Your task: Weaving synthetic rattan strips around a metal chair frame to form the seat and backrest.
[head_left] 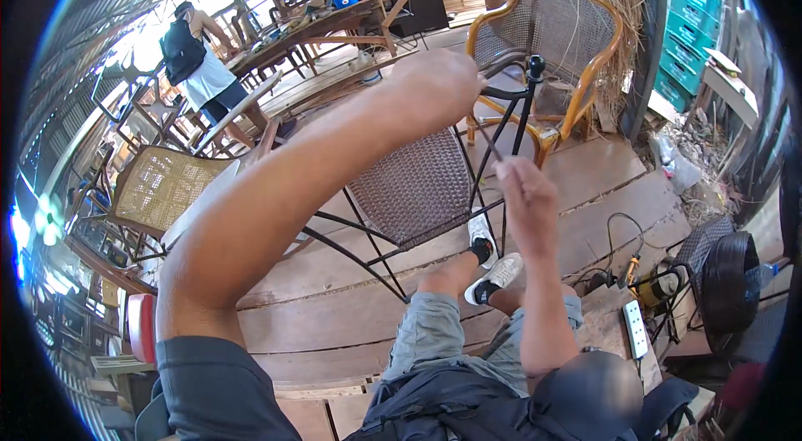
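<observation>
Head view: our right hand point(528, 190) pinches a dark weaving strand point(492, 143) beside the black-framed brown woven chair point(418, 186), which rests on the plank floor point(326, 329) before us. Our left hand point(443, 83) is near the chair's upper frame; its fingers are hidden, so we cannot tell its grip. A rattan armchair point(547, 30) stands just beyond.

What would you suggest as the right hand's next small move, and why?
Perhaps a gentle pull on the dark strand with the right hand: it appears to pinch the strand, which runs toward the left hand near the woven chair.
</observation>
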Demonstrator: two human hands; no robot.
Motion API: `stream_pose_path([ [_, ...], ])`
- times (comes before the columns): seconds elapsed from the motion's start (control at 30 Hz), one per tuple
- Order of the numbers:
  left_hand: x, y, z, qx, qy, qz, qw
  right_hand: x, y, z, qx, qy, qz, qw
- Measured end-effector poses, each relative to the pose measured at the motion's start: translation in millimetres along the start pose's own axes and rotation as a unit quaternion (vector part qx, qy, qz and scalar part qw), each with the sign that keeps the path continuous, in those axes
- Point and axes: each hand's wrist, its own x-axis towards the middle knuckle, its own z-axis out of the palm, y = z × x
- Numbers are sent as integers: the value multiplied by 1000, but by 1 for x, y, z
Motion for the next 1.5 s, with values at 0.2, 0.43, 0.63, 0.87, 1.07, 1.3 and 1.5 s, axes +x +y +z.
stream_pose_path([
  [0.2, -24, 17, -7, 16, -11, -127, 992, -2, -5, -11, -253, -214, -47, 942],
  [0.43, -18, -1, -1, -35, -7, -72, 997, -45, -15, 7, 266, -16, 26, 963],
  [0.63, -13, 19, -4, 84, 28, -99, 991, -36, -23, -68, 164, -53, -38, 984],
  [0.87, -55, 5, 5, 162, 187, 156, 956, 68, -74, -159, -160, 41, -226, 960],
  [1.07, -32, 29, 23, 316, 141, 55, 936, 246, -81, -102, -377, 146, -274, 873],
  [1.3, 12, -17, -10, -139, -233, -66, 960, 75, -37, 2, 120, 105, -166, 973],
  [1.5, 2, -12, -12, -310, -99, -222, 919, 40, -13, -4, 203, -138, -76, 966],
])
